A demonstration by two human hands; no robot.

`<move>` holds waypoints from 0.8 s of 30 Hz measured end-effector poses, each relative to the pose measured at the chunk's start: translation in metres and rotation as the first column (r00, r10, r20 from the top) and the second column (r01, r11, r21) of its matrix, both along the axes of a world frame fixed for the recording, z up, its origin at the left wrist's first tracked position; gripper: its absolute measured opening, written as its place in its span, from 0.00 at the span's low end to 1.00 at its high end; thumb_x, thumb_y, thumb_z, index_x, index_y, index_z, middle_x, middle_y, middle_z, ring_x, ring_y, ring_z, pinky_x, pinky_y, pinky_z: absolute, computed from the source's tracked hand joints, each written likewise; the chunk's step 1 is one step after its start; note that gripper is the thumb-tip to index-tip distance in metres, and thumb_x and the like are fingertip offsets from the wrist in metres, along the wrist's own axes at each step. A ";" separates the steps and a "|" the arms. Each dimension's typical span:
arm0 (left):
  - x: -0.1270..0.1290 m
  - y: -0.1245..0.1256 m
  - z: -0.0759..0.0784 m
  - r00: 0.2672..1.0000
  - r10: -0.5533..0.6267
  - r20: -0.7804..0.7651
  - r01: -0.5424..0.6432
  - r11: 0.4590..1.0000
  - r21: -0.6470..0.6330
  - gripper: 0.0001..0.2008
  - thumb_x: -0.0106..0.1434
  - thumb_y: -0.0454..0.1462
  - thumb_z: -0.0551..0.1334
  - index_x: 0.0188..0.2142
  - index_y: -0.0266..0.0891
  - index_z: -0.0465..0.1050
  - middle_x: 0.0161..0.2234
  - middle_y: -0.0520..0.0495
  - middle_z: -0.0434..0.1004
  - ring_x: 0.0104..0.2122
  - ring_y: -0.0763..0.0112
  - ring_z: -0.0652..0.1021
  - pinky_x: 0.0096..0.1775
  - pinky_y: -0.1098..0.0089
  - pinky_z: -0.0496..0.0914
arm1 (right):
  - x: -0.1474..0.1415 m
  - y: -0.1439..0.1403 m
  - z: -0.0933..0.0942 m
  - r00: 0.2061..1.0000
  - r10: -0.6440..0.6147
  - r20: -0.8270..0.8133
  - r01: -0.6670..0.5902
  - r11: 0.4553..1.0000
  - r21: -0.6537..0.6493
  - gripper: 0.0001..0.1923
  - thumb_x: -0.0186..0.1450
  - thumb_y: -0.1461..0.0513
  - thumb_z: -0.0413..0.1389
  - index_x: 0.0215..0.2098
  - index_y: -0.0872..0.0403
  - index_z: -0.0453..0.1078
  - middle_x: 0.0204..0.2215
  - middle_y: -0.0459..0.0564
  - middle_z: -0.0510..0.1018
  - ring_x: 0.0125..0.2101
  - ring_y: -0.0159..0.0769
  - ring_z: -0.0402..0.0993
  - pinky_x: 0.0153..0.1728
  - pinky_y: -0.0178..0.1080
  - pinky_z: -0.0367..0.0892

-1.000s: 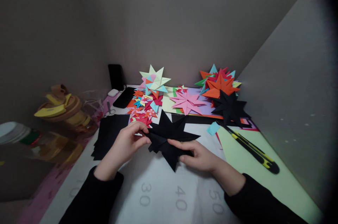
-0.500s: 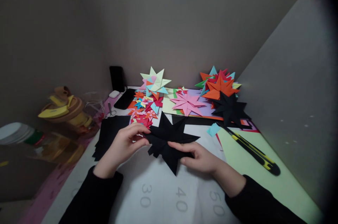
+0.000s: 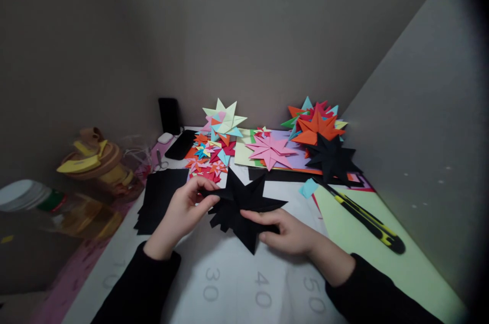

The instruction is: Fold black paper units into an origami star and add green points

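A folded black paper star (image 3: 244,199) is held above the white mat between both hands. My left hand (image 3: 193,207) pinches a point on its left side between thumb and fingers. My right hand (image 3: 280,230) grips the star from the lower right, the index finger lying across its face near the middle and the thumb below. Pointed tips spread at the top, right and bottom; the left side shows blunt, stepped edges. Just left of my left hand lies a stack of black paper sheets (image 3: 162,196).
Finished paper stars in pink (image 3: 270,151), orange (image 3: 319,128) and black (image 3: 331,157) lie at the back. A yellow-black utility knife (image 3: 369,222) rests on pale green paper (image 3: 344,232) at right. Left are a bottle (image 3: 72,212), small scissors (image 3: 160,161) and a phone (image 3: 181,144).
My left hand has bent the star's left point slightly and shifted a little to the right at the wrist. The star has tilted a bit; my right hand stays nearly in place.
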State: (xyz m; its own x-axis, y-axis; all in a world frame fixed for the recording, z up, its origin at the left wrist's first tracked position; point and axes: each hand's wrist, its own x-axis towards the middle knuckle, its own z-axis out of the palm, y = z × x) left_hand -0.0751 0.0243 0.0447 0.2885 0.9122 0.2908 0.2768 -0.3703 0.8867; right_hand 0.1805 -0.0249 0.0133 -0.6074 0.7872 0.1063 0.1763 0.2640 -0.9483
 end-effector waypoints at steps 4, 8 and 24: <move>0.005 0.002 -0.009 0.992 0.129 -0.009 -0.127 0.984 0.123 0.08 0.59 0.35 0.64 0.36 0.41 0.67 0.33 0.51 0.71 0.31 0.73 0.73 0.31 0.74 0.68 | 0.000 0.000 -0.001 1.000 0.000 0.001 0.000 1.000 -0.003 0.33 0.57 0.71 0.52 0.61 0.48 0.60 0.57 0.49 0.69 0.55 0.42 0.68 0.56 0.49 0.61; 0.005 0.003 -0.007 0.995 0.023 -0.096 0.001 0.970 0.242 0.06 0.62 0.33 0.61 0.39 0.42 0.74 0.35 0.49 0.73 0.35 0.71 0.74 0.35 0.72 0.69 | 0.001 0.001 -0.001 1.000 0.003 0.001 -0.003 1.000 0.000 0.34 0.57 0.71 0.52 0.61 0.48 0.60 0.57 0.49 0.69 0.56 0.42 0.67 0.57 0.49 0.60; 0.006 0.001 0.000 0.991 -0.007 -0.131 0.047 0.950 0.310 0.09 0.61 0.33 0.63 0.41 0.42 0.76 0.36 0.46 0.76 0.35 0.70 0.76 0.32 0.74 0.70 | -0.001 0.000 0.000 0.999 -0.028 0.016 0.027 0.999 0.037 0.34 0.57 0.72 0.52 0.61 0.48 0.60 0.56 0.50 0.70 0.54 0.43 0.69 0.55 0.48 0.63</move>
